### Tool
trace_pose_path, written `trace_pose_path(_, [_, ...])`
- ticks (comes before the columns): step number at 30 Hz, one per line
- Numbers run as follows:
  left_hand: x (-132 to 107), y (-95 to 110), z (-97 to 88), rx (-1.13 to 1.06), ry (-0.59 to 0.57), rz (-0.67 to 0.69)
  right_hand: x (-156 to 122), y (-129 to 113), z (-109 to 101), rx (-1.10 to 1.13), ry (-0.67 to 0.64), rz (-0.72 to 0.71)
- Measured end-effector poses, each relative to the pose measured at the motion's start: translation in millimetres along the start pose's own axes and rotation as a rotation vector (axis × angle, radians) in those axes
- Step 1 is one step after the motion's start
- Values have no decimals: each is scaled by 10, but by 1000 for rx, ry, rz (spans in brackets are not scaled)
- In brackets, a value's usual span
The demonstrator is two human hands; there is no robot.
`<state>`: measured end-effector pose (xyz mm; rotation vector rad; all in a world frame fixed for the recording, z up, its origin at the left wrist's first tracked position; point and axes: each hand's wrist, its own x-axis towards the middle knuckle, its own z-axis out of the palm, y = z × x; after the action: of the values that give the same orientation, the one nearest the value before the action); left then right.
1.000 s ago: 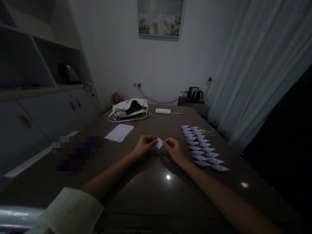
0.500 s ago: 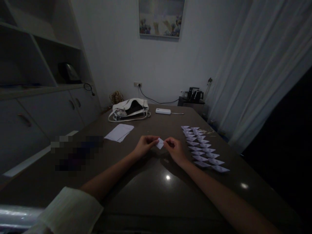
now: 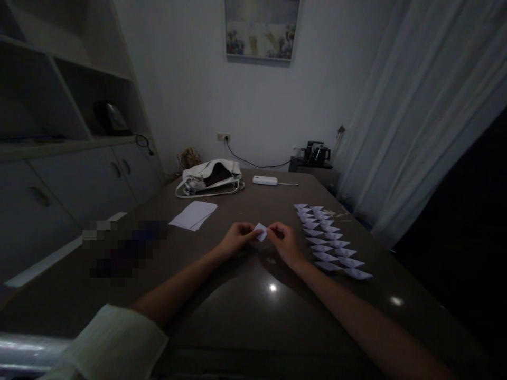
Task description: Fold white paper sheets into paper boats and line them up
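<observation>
Dark glossy bench (image 3: 245, 316) fills most of the view, with two rows of little folded paper shapes (image 3: 330, 243) lined up toward its right edge and loose sheets (image 3: 194, 215) nearer the far left. Mid-bench, the left hand (image 3: 236, 238) and right hand (image 3: 285, 243) each pinch one side of a small white folded paper (image 3: 260, 231), held just above the surface. I'd guess it's featherlight, thin and easy to crumple, so light fingertip grips on its creased edges look safest.
</observation>
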<state>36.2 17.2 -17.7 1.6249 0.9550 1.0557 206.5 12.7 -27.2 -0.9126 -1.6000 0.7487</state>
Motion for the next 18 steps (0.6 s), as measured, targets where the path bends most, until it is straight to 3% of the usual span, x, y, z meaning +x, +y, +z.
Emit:
trace_pose_path(9, [-6, 7, -14, -14, 1, 18, -15, -18, 3, -2, -2, 1])
trace_pose_path(18, [2, 58, -5, -146, 18, -81, 12, 7, -19, 13, 56, 17])
